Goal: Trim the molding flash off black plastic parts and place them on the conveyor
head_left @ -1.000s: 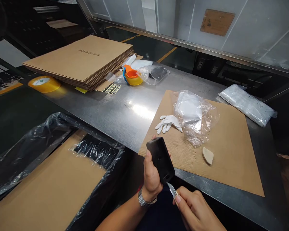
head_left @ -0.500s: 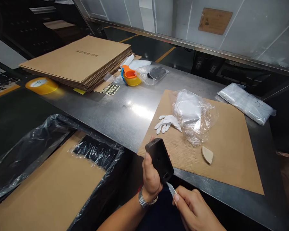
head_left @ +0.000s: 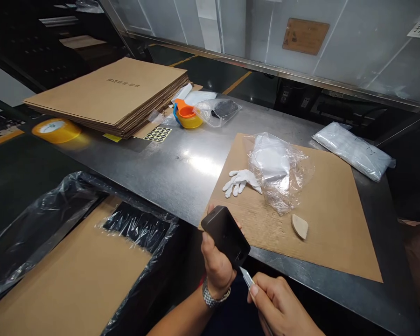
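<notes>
Black case: tilted in the left hand, just in front of the near edge of the surface; with nothing seen propping it, a loosened grip could drop it past that edge.
Left hand: bare, wrapped around the black case with the thumb along its side; if the blade jumped upward, it could cut the palm or thumb.
Right hand: closed around the knife, thumb on top; too hard a push could make it skid.
Blade: aimed at the case's lower end, touching or just short, I cannot tell; a steep angle could gouge the wall.
Watch: on the left wrist, near the knife; a stray stroke could scratch it.
White glove: flat on the cardboard sheet, so it shields neither of the hands from a slip.
</notes>
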